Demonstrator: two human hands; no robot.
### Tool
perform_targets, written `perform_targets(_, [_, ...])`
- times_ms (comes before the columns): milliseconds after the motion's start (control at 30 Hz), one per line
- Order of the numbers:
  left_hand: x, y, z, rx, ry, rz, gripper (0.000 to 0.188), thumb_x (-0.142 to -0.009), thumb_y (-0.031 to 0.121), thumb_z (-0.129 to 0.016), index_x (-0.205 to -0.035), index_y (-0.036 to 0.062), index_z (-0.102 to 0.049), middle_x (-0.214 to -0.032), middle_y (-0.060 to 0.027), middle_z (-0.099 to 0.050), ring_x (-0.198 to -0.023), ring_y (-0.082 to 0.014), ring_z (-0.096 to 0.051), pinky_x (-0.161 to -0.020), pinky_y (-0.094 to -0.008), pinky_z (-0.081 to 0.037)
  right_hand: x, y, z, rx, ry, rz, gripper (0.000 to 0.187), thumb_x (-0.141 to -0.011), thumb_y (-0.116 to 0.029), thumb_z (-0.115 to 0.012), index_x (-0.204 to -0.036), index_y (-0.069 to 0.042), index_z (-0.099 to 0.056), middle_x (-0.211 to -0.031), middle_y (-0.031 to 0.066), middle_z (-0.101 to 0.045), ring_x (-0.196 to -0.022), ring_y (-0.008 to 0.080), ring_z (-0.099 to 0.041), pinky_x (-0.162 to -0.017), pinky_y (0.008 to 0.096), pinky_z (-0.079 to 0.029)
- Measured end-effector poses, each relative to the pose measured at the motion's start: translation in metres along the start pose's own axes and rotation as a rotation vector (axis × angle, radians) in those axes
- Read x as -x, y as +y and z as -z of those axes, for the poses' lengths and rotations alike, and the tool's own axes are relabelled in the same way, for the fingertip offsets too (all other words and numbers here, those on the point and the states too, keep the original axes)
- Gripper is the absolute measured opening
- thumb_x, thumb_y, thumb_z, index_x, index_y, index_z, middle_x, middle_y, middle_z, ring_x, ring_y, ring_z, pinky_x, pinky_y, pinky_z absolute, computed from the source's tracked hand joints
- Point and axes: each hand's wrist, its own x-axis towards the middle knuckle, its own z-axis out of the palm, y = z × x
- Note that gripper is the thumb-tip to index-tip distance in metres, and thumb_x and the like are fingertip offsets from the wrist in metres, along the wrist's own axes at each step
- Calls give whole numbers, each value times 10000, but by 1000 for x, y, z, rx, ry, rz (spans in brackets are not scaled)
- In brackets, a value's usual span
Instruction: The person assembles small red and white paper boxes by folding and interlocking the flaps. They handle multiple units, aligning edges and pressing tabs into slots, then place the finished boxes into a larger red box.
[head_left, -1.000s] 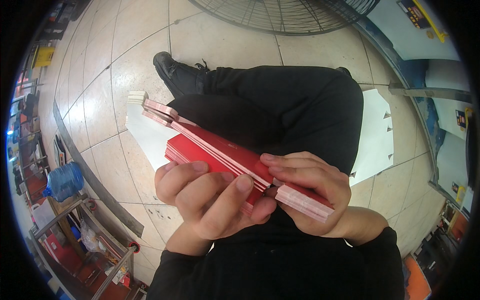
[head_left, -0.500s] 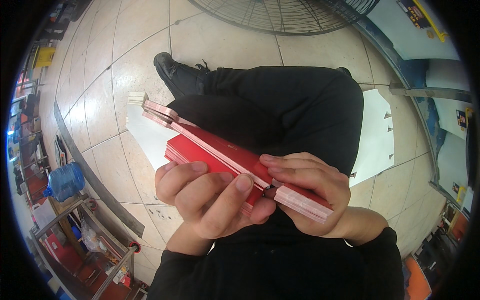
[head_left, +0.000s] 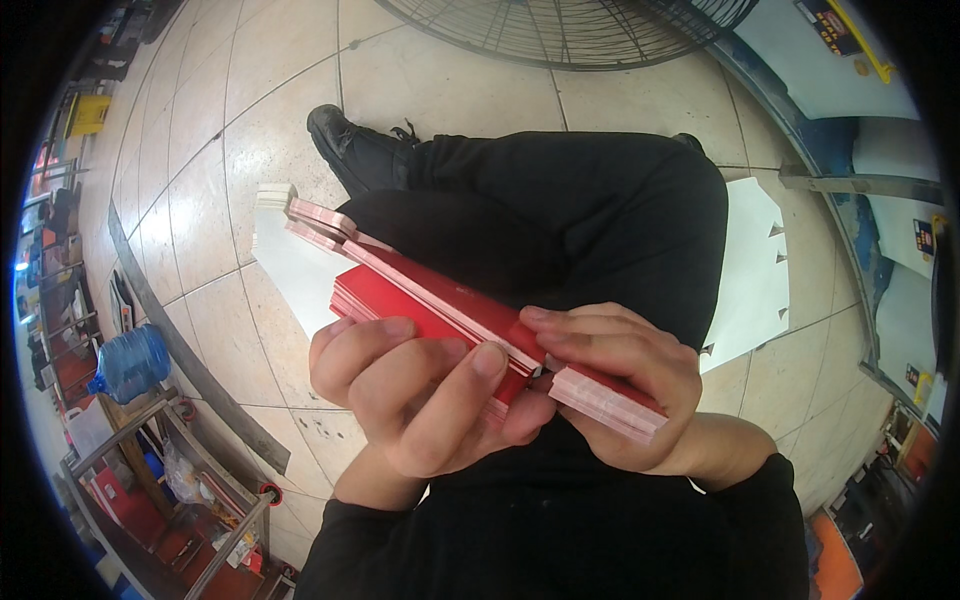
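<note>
Between my hands, above my crossed legs, is a thick stack of red die-cut card sheets [head_left: 395,305] with pale pink cut edges. My left hand [head_left: 415,395] is closed round its lower left side, the thumb pressing on the edges near the stack's near end. My right hand [head_left: 625,385] grips the right end, fingers over the red face. A short block of the same layered card [head_left: 608,402] juts out below those fingers. The far end narrows into notched tabs toward the upper left. My fingers hide part of the stack's middle.
White cut card sheets [head_left: 755,270] lie on the tiled floor right of my leg, and more white card [head_left: 300,275] on the left. A wire fan guard [head_left: 570,40] stands ahead. At left are a blue water jug [head_left: 135,362] and a metal-framed cart [head_left: 215,510].
Hardly anything differs. My left fingers have shifted slightly against the stack, and its red face tilts a little; both hands keep their grip.
</note>
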Motion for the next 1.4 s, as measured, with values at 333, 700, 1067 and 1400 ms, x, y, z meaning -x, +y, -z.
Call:
perform_targets(333, [-1,0,1,4,10,-4,442,-918,625,-772,-1147,280,-618,-1059,30,-534,-1124,-199,-517,-1007,-400,-402,0,1,0,-10,3,8,346,-870,-68,-858,-1157,39,-699,-1156,283,-769,-1035,373,-787,-898,430,-626])
perform_targets(700, [-1,0,3,26,-8,4,459,-912,621,-780,-1156,272,-609,-1068,20,-541,-1135,-212,-519,-1020,-417,-401,-1,1,-1,-12,7,14,342,-869,-47,-849,-1163,42,-699,-1153,282,-769,-1035,382,-786,-894,439,-625])
perform_targets(1067, [-1,3,-5,44,50,36,417,-871,480,-837,-1083,239,-571,-1088,-30,-550,-1181,-260,-528,-1088,-484,-409,-2,0,2,-11,-17,-4,382,-845,-19,-851,-1188,48,-699,-1174,282,-765,-1045,376,-784,-902,426,-622])
perform_targets(1400, [-5,0,-4,125,19,34,443,-817,391,-857,-1031,216,-511,-1053,-13,-536,-1141,-255,-569,-1051,-486,-432,-2,-1,-1,5,-2,-8,365,-829,-10,-858,-1161,43,-716,-1151,265,-773,-1036,370,-785,-895,426,-623])
